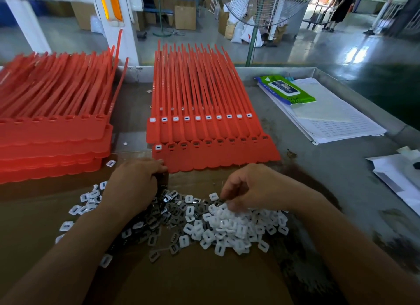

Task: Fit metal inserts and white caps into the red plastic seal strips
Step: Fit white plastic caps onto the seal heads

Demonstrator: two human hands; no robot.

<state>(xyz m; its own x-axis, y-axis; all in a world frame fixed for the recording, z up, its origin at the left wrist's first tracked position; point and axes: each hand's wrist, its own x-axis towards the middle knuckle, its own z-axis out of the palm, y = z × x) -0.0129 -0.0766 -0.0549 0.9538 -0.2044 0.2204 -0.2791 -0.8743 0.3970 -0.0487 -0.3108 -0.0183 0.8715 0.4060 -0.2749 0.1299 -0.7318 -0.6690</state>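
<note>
A grey metal table (341, 168) with a raised rim is seen from above, with a sheet of brown cardboard (193, 282) laid along its near edge. Two hands are held apart over the cardboard.

At the middle of the table, two joined sheets of red seal strips are laid one over the other, tails pointing to the far edge. On the rear sheet (204, 127), a white cap is fitted in every socket. On the front sheet (227, 154), only the leftmost socket is capped. A tall stack of red strips (52, 143) is set at the left edge.

On the cardboard, a heap of loose white caps (238, 227) is spread beside a heap of grey metal inserts (168, 213), and the two are mixed where they meet.

The left hand (134, 184) is placed at the near left corner of the front sheet, its fingers curled round a dark object (163, 183) that cannot be made out. The right hand (252, 186) is lowered onto the white caps, fingers bent down; whether a cap is pinched cannot be told.

Near the far right corner, a green pack of wipes (286, 89) is laid on lined papers (341, 122).
</note>
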